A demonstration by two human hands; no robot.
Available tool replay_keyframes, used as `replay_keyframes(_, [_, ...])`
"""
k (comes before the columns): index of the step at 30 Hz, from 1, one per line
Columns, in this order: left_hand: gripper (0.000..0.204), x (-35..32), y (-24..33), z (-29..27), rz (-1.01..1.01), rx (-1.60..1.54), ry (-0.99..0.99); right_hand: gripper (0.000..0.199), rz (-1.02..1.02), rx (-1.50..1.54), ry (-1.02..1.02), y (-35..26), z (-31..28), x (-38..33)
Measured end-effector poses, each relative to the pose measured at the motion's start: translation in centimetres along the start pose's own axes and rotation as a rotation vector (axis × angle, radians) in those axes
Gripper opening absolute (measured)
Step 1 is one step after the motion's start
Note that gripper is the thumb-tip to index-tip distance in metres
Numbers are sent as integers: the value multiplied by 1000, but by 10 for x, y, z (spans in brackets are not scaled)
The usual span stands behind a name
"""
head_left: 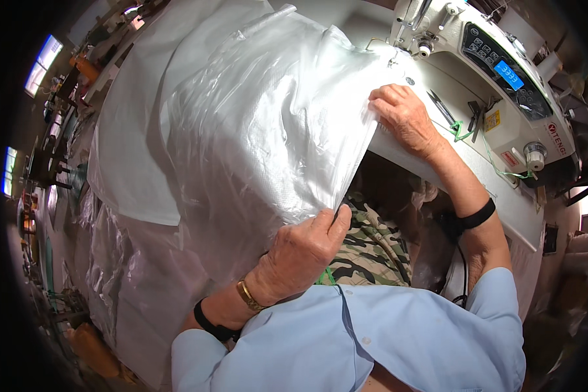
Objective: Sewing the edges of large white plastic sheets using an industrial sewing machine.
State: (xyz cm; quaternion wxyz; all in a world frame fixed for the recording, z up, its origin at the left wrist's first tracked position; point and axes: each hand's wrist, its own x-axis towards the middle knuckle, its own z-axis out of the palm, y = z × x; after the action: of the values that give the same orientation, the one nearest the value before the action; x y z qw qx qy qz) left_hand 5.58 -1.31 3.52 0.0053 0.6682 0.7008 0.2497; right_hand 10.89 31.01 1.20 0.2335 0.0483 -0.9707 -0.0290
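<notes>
Left hand (304, 251) pinching near corner of clear plastic bag (268, 130); right hand (405, 117) pressed flat, fingers together, on its far edge beside white sewing machine (496, 78).

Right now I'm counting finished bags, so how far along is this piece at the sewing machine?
Done: nothing visibly stitched. In hand: the left hand grips the near edge of the clear plastic-lined white sack, and the right hand presses its far edge beside the sewing machine. Left: the seam itself, apparently.

Left hand (304, 251) curled in a pinching grip; right hand (404, 117) stretched forward, palm down.
</notes>
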Motion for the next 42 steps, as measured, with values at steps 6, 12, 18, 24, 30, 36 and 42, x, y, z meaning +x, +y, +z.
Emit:
replay_keyframes(6, [43, -4, -6, -2, 4, -43, 21, 21, -32, 12, 40, 31, 8, 6])
replay_keyframes(12, [43, -2, -8, -3, 29, -35, 2, 11, 57, 27, -23, 40, 13, 14])
replay_keyframes(18, [51, -11, -20, 16, 2, -32, 63, 11, 78, 39, -46, 36, 12, 17])
replay_keyframes(24, [51, -12, -27, 37, -64, -109, 78, 21, 235, 35, 73, 27, 19, 12])
replay_keyframes(30, [42, -5, -32, 44, -76, -314, 41, 34, 558, 118, 116, 5, 16, -2])
replay_keyframes(36, [37, -2, -40, 49, -28, -319, 46, 39, 565, 132, 3, 10, 17, -2])
replay_keyframes(42, [36, 1, -44, 53, -16, -326, 43, 48, 647, 146, -29, 10, 16, 0])
